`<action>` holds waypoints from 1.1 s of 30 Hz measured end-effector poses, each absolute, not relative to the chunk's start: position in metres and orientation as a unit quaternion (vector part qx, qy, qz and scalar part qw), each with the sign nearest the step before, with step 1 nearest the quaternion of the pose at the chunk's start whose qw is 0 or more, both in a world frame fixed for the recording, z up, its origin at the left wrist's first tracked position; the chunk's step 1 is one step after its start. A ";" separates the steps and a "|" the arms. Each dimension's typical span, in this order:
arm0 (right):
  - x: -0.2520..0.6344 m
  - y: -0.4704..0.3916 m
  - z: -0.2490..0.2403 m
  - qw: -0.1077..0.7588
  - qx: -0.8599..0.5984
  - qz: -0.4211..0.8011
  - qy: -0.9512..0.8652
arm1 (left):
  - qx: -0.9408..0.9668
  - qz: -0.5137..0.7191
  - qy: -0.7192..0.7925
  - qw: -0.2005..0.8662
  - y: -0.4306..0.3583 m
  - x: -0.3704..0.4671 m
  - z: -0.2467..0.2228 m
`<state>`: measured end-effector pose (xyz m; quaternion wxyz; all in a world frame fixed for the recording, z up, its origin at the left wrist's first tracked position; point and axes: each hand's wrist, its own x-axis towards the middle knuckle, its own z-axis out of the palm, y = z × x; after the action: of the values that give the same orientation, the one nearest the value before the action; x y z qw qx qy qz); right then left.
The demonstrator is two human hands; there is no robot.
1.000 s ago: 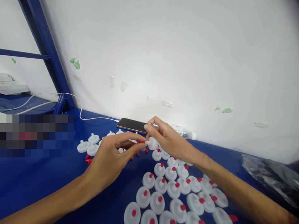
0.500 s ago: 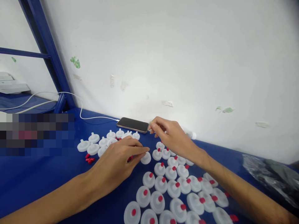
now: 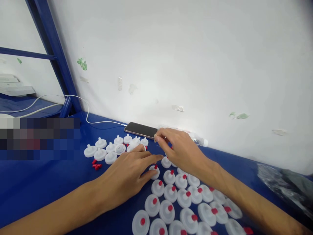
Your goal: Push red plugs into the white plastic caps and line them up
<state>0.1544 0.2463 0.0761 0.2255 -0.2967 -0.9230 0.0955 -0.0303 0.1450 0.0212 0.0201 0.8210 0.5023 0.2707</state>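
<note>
White round discs with red-tipped stems (image 3: 167, 211) stand in rough rows on the blue table (image 3: 56, 189), at the front centre and right. Beside one red-capped disc (image 3: 154, 172), my left hand (image 3: 129, 169) has its thumb and fingers apart, with nothing between them. My right hand (image 3: 177, 147) hovers over the back of the rows, thumb tip near the index fingertip; whether anything tiny is between them is too small to tell. Left of my left hand are white discs without red tips (image 3: 100, 154) and loose red caps (image 3: 96, 166).
A black phone (image 3: 141, 130) with a white cable (image 3: 105, 122) lies against the wall. Behind my right hand is a clear bottle (image 3: 201, 141). A crumpled plastic bag (image 3: 278, 182) lies at the right. A blue metal frame (image 3: 56, 55) rises at the left.
A red cap now tops the disc by my left hand, which was bare before. My left thumb and fingers have spread. The view has shifted slightly.
</note>
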 end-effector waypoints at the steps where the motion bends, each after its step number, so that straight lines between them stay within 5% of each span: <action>1: 0.155 0.247 0.076 0.219 -0.304 0.090 -0.923 | 0.817 0.283 0.503 0.008 0.145 -0.032 0.024; 7: 0.159 0.255 0.072 0.153 -0.313 0.085 -0.933 | 0.765 0.229 0.572 -0.187 0.148 -0.049 0.044; 13: 0.160 0.257 0.065 0.071 -0.279 0.079 -0.954 | 0.764 0.148 0.596 -0.195 0.151 -0.054 0.038; 21: 0.157 0.261 0.056 0.037 -0.273 0.073 -0.959 | 0.770 0.138 0.607 -0.141 0.155 -0.058 0.041; 33: 0.161 0.250 0.077 0.118 -0.288 0.190 -0.931 | 0.700 0.345 0.620 0.080 0.159 -0.049 0.043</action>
<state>0.1607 0.2496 0.0773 0.1178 -0.2879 -0.9313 0.1896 -0.0487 0.1586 0.0425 0.0804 0.7000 0.6199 0.3454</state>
